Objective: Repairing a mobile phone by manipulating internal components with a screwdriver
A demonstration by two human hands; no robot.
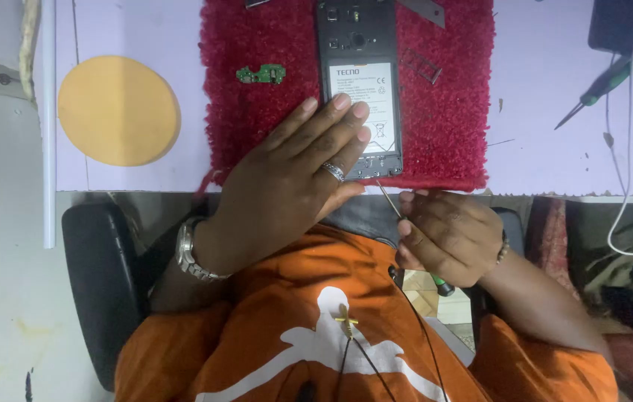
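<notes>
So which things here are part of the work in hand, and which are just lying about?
In use:
- opened phone, under the left hand
- thin screwdriver, in the right hand
- red mat

Lying about:
- small green circuit board
- green-handled screwdriver
- yellow disc
- white cable

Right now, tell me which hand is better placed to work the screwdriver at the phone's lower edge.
Likely the right hand: its fingers already grip the screwdriver, tip near the opened phone. The left hand lies flat across the phone, holding it on the red mat.

A pale lilac table [540, 89] carries a red mat [272, 112] at upper centre, a yellow disc [118, 110] at upper left, and a green screwdriver [614, 74] at upper right.
</notes>
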